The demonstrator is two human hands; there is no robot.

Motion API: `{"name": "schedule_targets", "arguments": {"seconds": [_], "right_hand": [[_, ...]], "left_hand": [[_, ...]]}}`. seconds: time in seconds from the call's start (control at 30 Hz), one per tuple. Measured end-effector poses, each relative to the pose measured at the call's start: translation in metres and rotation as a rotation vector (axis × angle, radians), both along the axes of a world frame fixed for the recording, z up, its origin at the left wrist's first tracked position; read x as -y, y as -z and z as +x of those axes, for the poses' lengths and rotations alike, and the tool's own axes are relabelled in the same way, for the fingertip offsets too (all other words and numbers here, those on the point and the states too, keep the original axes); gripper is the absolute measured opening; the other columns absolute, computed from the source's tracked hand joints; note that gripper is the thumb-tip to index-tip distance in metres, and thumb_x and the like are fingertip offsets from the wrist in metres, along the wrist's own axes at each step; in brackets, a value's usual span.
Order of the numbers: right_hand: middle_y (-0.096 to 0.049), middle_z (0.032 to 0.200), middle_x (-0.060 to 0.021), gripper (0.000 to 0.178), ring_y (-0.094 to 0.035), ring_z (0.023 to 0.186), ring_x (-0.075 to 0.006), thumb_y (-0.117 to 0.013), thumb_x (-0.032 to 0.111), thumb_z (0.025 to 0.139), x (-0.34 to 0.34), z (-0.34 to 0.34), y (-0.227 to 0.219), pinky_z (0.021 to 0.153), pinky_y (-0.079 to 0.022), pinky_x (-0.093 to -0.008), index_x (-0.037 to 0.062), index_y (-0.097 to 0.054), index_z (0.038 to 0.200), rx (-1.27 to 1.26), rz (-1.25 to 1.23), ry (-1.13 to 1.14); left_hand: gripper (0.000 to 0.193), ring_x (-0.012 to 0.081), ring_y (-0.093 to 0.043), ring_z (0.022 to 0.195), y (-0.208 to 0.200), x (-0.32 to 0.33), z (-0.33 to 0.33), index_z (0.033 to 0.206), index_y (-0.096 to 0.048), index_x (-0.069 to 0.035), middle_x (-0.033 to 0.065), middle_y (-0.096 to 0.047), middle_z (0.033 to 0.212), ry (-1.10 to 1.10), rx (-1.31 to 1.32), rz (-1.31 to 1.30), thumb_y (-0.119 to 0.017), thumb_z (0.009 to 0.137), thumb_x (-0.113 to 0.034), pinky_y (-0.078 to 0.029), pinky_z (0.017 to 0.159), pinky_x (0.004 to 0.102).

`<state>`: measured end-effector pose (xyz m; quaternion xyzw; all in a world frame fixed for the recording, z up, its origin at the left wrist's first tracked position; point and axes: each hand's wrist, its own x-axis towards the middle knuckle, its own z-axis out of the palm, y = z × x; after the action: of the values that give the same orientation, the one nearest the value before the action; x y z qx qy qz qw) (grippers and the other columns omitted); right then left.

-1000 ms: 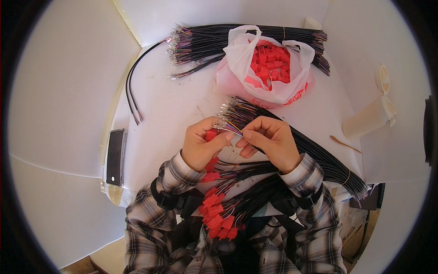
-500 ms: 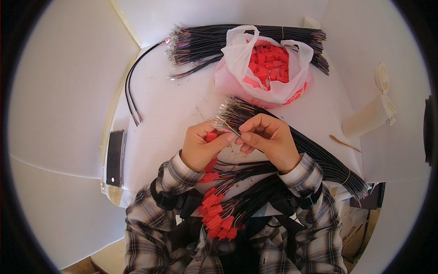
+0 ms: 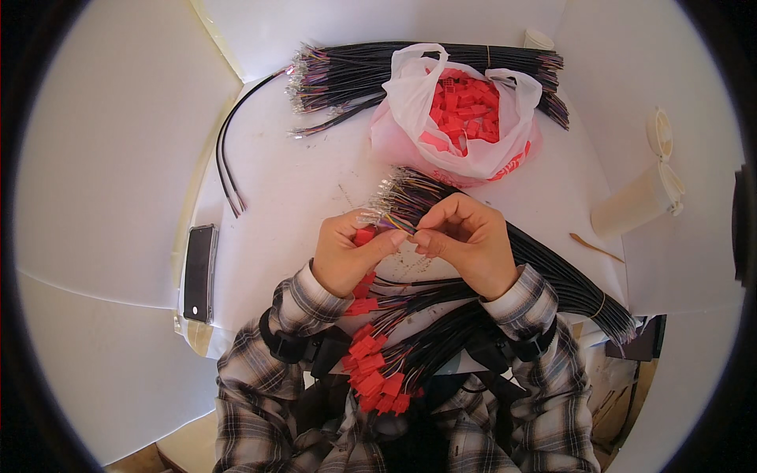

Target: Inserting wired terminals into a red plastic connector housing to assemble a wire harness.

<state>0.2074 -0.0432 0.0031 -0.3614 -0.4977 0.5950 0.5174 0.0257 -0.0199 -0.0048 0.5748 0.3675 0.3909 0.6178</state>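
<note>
My left hand point(image 3: 347, 251) is closed, with a red plastic connector point(image 3: 364, 235) tucked in its fingers. Its thumb tip meets the fingertips of my right hand point(image 3: 471, 246), which pinch thin coloured wires point(image 3: 392, 224). Exactly where those wires end between the fingers is hidden. Just beyond both hands lie the silvery terminal ends point(image 3: 382, 201) of a black cable bundle point(image 3: 552, 264), which runs away under my right hand toward the lower right. Nearer to me, several black cables point(image 3: 430, 347) carry red connectors point(image 3: 371, 370) on their ends.
A white plastic bag point(image 3: 406, 102) filled with red connectors point(image 3: 469, 110) stands at the back. Behind it rests another cable bundle point(image 3: 355, 71). A phone point(image 3: 200, 272) lies at the left. To the right are a lidded pale container point(image 3: 635, 205) and a thin brown stick point(image 3: 595, 247).
My right fingers have shifted slightly and drawn closer together around the wires. The left hand has barely moved, and the red connector stays in it.
</note>
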Motion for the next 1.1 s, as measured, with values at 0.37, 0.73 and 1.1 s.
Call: {"name": "schedule_targets", "arguments": {"seconds": [0.37, 0.73, 1.1], "right_hand": [[-0.060, 0.078, -0.0064, 0.011, -0.058, 0.067, -0.0092, -0.058, 0.002, 0.079, -0.0009, 0.0022, 0.0013, 0.061, -0.047, -0.0204, -0.0011, -0.052, 0.088, -0.019, -0.045, -0.022], [-0.060, 0.079, -0.0060, 0.010, -0.058, 0.069, -0.0088, -0.058, 0.001, 0.079, -0.0009, 0.0015, -0.0002, 0.063, -0.048, -0.0205, -0.0015, -0.053, 0.087, -0.023, -0.042, -0.042], [-0.059, 0.076, -0.0049, 0.011, -0.056, 0.068, -0.0082, -0.059, 0.001, 0.078, -0.0002, 0.0004, -0.0009, 0.062, -0.047, -0.0205, -0.0016, -0.053, 0.087, -0.015, -0.039, -0.045]], "left_hand": [[0.011, 0.0039, -0.049, 0.063, -0.0006, 0.0010, 0.0008, 0.089, -0.061, 0.000, 0.0009, -0.059, 0.073, -0.018, 0.037, 0.047, -0.058, 0.080, -0.005, -0.040, 0.056, 0.0184], [0.013, 0.0039, -0.049, 0.063, -0.0015, 0.0017, 0.0019, 0.092, -0.060, 0.000, 0.0010, -0.059, 0.074, -0.033, 0.104, 0.000, -0.058, 0.080, -0.005, -0.040, 0.057, 0.0185], [0.011, 0.0027, -0.047, 0.062, 0.0024, 0.0007, -0.0006, 0.090, -0.059, 0.000, -0.0010, -0.057, 0.071, -0.036, 0.095, -0.002, -0.058, 0.080, -0.005, -0.039, 0.055, 0.0175]]}}
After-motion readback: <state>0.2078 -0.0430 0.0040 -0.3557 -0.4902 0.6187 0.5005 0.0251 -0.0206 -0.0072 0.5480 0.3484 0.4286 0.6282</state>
